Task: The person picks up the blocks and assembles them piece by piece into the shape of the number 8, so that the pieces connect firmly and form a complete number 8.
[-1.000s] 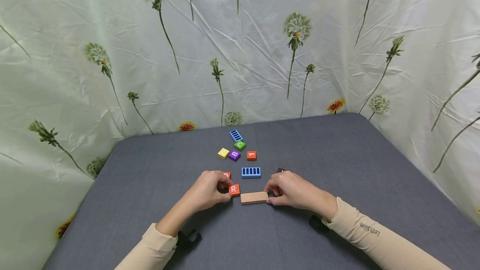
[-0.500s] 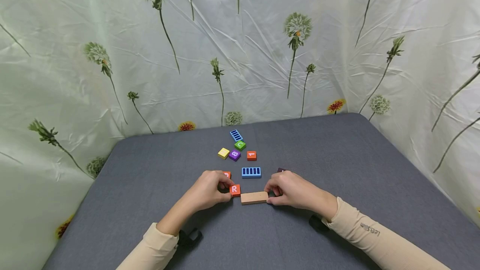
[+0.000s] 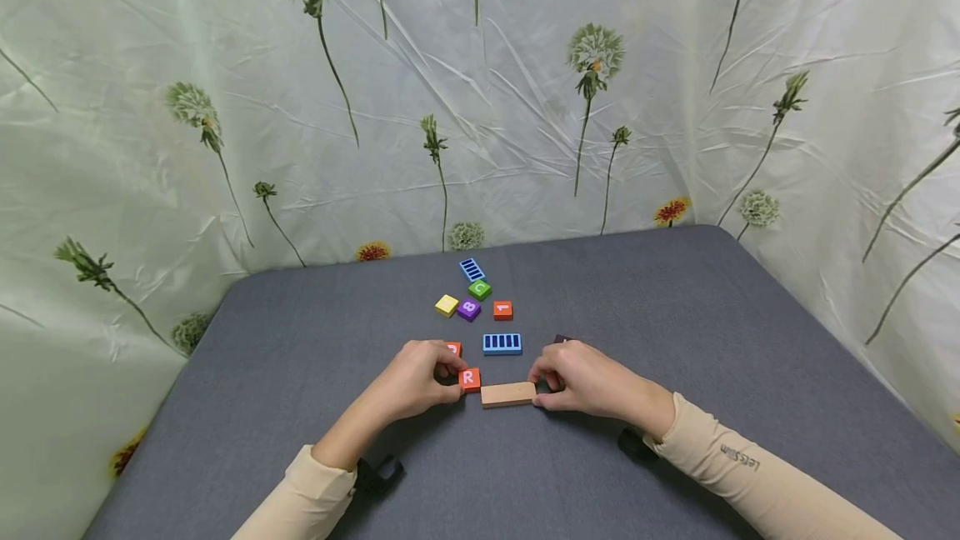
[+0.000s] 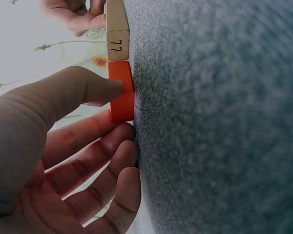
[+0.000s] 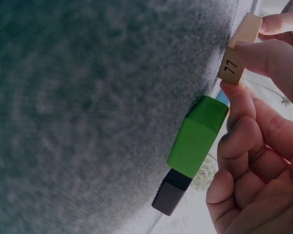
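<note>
The left hand (image 3: pixel 420 382) pinches the orange R block (image 3: pixel 469 380) between its fingers, on the desk (image 3: pixel 480 482), just beside the near end of the plank (image 3: pixel 507 395). The right hand (image 3: pixel 588 380) pinches the plank's other end, its fingers closed on it. Behind the plank lies a blue block (image 3: pixel 502 344); a green block (image 5: pixel 198 139) and a dark block (image 5: pixel 171 192) sit near the right hand.

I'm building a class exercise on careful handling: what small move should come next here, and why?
Probably loosen the left grip from the red R block: it lies on the table, touching or nearly touching one end of the wooden block, while the right grip pinches the other end.
</note>
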The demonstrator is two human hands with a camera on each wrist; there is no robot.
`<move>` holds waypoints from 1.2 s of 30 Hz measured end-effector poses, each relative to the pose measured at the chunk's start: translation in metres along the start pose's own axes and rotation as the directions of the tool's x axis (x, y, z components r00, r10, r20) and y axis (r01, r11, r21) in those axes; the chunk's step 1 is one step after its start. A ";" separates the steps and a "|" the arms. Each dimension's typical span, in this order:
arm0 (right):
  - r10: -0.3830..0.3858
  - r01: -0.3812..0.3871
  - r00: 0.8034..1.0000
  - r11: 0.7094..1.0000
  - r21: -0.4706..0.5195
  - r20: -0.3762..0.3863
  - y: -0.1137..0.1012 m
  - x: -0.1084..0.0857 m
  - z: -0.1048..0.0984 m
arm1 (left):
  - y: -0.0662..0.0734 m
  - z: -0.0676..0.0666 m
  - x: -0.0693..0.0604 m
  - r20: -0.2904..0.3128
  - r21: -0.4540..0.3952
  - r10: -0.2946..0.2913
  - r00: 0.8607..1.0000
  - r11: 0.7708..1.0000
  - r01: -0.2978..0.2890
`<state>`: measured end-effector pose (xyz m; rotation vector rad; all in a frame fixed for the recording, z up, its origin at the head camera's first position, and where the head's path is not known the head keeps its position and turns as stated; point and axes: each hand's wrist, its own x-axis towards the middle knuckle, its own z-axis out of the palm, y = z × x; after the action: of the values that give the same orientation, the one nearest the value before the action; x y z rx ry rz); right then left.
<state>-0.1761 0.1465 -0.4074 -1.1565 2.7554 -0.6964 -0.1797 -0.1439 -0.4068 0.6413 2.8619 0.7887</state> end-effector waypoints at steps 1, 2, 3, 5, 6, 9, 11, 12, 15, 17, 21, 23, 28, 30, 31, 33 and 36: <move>0.001 -0.001 1.000 1.000 -0.003 0.001 0.000 0.000 0.000 | 0.000 0.000 0.000 0.001 -0.001 -0.005 1.000 1.000 0.005; 0.000 0.000 1.000 1.000 -0.006 0.001 0.000 0.000 0.000 | 0.001 0.000 0.000 0.001 -0.003 -0.009 1.000 1.000 0.009; 0.003 -0.003 1.000 1.000 -0.006 0.003 0.000 0.000 0.000 | 0.001 -0.001 0.000 0.002 -0.003 -0.012 1.000 1.000 0.012; 0.002 -0.002 1.000 1.000 -0.010 0.005 0.000 0.000 0.000 | 0.001 -0.001 -0.001 0.002 -0.005 -0.016 1.000 1.000 0.016; -0.002 0.002 1.000 1.000 -0.012 0.005 0.000 0.000 -0.001 | 0.001 -0.001 -0.001 0.003 -0.005 -0.019 1.000 1.000 0.019; -0.008 0.008 1.000 1.000 -0.019 0.006 0.001 0.000 -0.001 | 0.001 -0.001 -0.001 0.003 -0.005 -0.020 1.000 1.000 0.020; -0.011 0.011 1.000 1.000 -0.023 0.005 0.001 0.000 -0.002 | 0.002 -0.001 -0.001 0.004 -0.004 -0.022 1.000 1.000 0.022; -0.012 0.012 1.000 1.000 -0.024 0.005 0.001 0.000 -0.002 | 0.001 -0.001 -0.001 0.004 -0.003 -0.021 1.000 1.000 0.021; -0.019 0.019 1.000 0.999 -0.025 0.000 0.001 0.000 -0.002 | 0.001 -0.002 0.000 0.004 0.000 -0.019 1.000 1.000 0.019; -0.019 0.019 1.000 1.000 -0.023 -0.003 0.001 -0.001 -0.003 | 0.001 -0.002 0.000 0.004 0.002 -0.017 1.000 1.000 0.017; -0.004 0.004 1.000 1.000 -0.005 -0.003 0.002 -0.002 -0.007 | 0.000 -0.002 -0.001 0.002 -0.004 -0.012 1.000 1.000 0.012; -0.002 0.002 1.000 1.000 0.012 -0.004 0.004 -0.004 -0.012 | 0.000 -0.002 -0.001 -0.001 -0.010 -0.011 1.000 1.000 0.011; -0.008 0.009 1.000 0.998 0.065 -0.023 0.013 -0.009 -0.027 | -0.002 -0.001 0.000 -0.005 -0.032 -0.002 1.000 0.999 0.002; 0.004 -0.001 1.000 0.996 0.088 -0.026 0.017 -0.011 -0.032 | -0.003 -0.001 0.001 -0.007 -0.042 0.004 1.000 0.999 -0.005; 0.008 -0.005 1.000 0.995 0.098 -0.026 0.019 -0.013 -0.034 | -0.003 -0.001 0.001 -0.007 -0.046 0.006 1.000 0.999 -0.007; 0.016 -0.014 1.000 0.993 0.115 -0.019 0.023 -0.015 -0.037 | -0.004 -0.001 0.000 -0.008 -0.053 0.011 1.000 0.999 -0.012; 0.028 -0.027 1.000 0.989 0.143 -0.001 0.027 -0.017 -0.039 | -0.004 -0.002 0.000 -0.010 -0.060 0.014 1.000 0.998 -0.015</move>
<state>-0.1907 0.1900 -0.3859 -1.0873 2.6673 -0.8760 -0.1813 -0.1480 -0.4074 0.6529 2.8326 0.8786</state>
